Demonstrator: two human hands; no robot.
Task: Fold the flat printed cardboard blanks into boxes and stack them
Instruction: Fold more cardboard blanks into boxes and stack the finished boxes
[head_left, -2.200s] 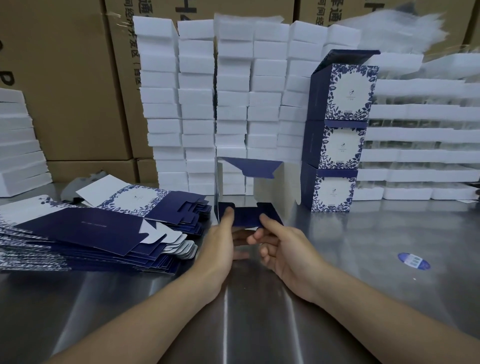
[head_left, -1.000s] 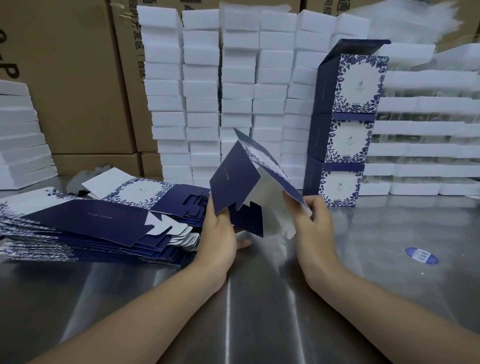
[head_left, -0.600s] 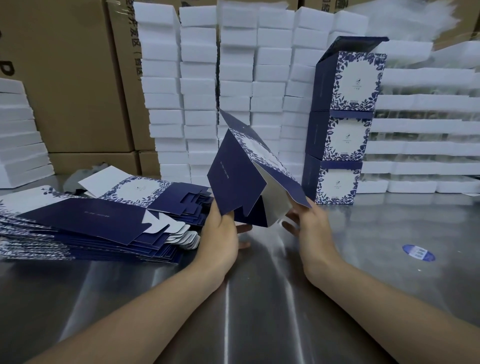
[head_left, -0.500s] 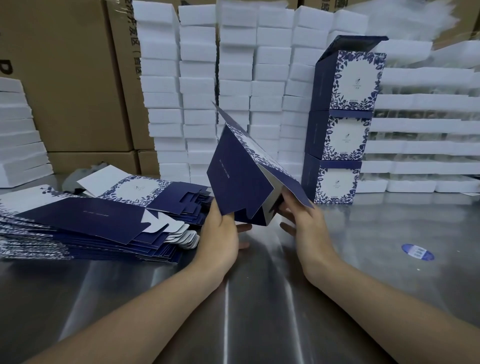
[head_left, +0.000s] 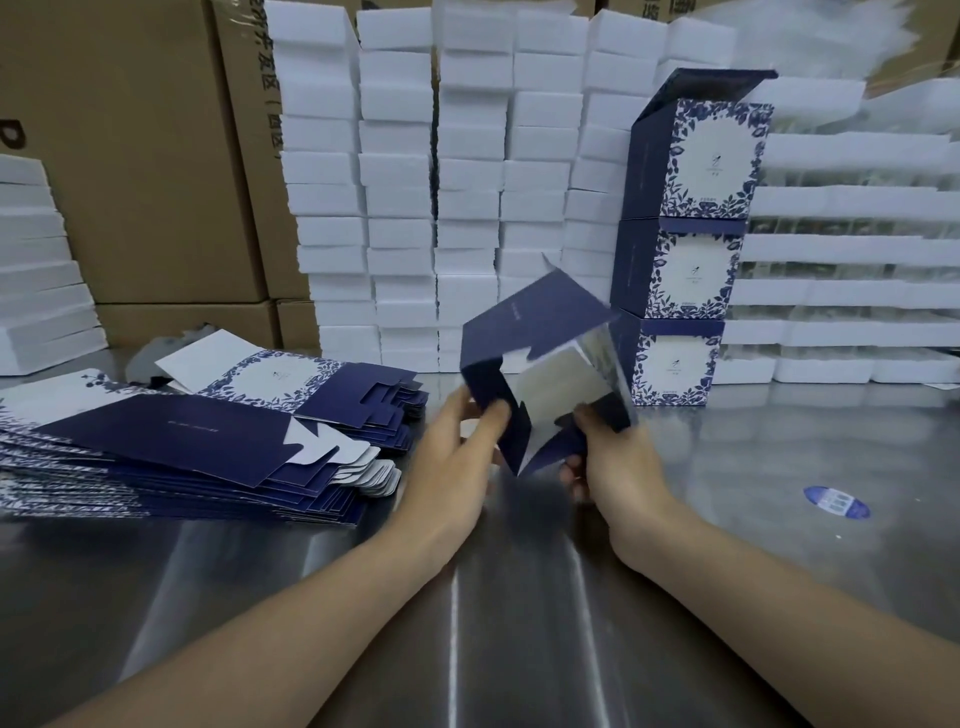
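Observation:
A half-formed navy box (head_left: 540, 332) is held tilted above the steel table (head_left: 519, 597), its open end and white inside facing me, blurred by motion. My left hand (head_left: 457, 457) grips its left wall, thumb on a navy flap. My right hand (head_left: 613, 462) pinches a lower flap at the box's right side. A fanned pile of flat printed blanks (head_left: 197, 436) lies at the left. Three finished boxes (head_left: 680, 270) stand stacked at the back right, the top one's lid raised.
White foam blocks (head_left: 467, 182) are stacked in columns behind the work area and in rows at the right. Brown cartons (head_left: 135, 156) stand at the back left. A blue round sticker (head_left: 836, 501) lies on the table at the right.
The box has swung from a slanted, half-flat shape to an opened tube with its inside facing me. My right hand has moved from the outer panel to a bottom flap.

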